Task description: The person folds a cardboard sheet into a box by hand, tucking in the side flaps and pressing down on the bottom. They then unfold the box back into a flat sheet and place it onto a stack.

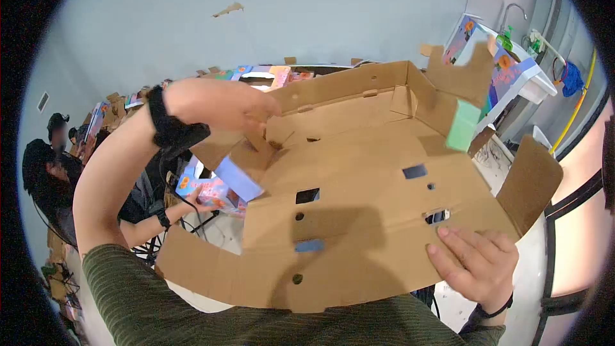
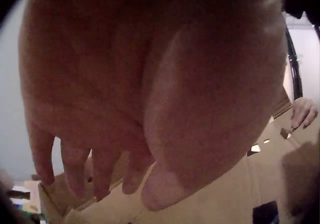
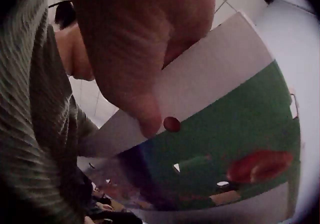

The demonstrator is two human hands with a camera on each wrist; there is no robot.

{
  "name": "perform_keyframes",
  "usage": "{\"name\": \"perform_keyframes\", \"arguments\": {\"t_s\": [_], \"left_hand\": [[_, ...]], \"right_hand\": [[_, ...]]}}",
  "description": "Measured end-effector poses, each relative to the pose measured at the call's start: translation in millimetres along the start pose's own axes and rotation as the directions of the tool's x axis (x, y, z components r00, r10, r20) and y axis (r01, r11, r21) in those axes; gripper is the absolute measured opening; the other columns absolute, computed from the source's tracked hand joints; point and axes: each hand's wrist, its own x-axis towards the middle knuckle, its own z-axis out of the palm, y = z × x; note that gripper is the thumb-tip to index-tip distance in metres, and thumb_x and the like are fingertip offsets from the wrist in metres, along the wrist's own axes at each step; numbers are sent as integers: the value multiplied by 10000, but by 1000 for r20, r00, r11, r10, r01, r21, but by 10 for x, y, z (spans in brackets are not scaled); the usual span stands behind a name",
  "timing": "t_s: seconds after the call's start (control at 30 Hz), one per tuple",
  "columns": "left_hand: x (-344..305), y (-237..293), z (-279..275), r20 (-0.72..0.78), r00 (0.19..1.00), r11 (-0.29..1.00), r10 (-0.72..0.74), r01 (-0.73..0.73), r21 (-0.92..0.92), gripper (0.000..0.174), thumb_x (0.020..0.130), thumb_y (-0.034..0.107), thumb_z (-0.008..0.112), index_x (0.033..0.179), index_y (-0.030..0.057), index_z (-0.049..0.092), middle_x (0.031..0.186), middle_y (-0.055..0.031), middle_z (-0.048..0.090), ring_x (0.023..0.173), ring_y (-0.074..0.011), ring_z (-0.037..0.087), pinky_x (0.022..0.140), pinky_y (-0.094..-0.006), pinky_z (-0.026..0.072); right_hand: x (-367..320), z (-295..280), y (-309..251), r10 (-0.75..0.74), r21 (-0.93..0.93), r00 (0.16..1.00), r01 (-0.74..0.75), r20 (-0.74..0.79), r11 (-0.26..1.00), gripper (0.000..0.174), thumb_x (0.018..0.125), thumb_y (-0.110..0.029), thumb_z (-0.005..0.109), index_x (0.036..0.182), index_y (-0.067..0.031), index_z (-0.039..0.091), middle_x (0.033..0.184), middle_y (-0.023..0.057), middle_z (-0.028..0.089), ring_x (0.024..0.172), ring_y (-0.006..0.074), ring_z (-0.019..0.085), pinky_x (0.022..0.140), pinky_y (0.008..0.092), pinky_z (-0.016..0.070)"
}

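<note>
Presently one part-folded cardboard piece (image 1: 365, 154), before the torso; right hand (image 1: 477, 266), fingers clamped on its near edge; left hand (image 1: 218, 106), fingers apart by the far-left corner flap (image 1: 255, 159), contact unclear; apparently a folding step, next calling for squaring that corner, right side steadied.

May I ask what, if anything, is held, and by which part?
The right hand grips the cardboard by its near right edge; for the left hand, I cannot tell.
</note>
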Motion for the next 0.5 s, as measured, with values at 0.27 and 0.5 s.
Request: {"name": "perform_keyframes", "arguments": {"t_s": [0.27, 0.5], "left_hand": [[788, -721, 351, 195, 947, 966, -254, 237, 106, 543, 944, 284, 625, 1446, 114, 511, 1328, -189, 645, 1195, -345, 637, 970, -439, 521], [1020, -1334, 657, 274, 881, 893, -386, 282, 352, 517, 962, 290, 581, 1440, 131, 464, 1336, -158, 638, 1188, -340, 632, 947, -449, 517]], "right_hand": [[-131, -18, -10, -16, 125, 993, 1, 117, 992, 229, 808, -196, 689, 1024, -227, 757, 1044, 16, 763, 938, 135, 711, 707, 248, 481], [-295, 32, 4, 42, 316, 977, -108, 210, 943, 283, 804, -194, 696, 1079, -222, 759, 1023, -21, 754, 927, 125, 713, 687, 251, 523]]}}
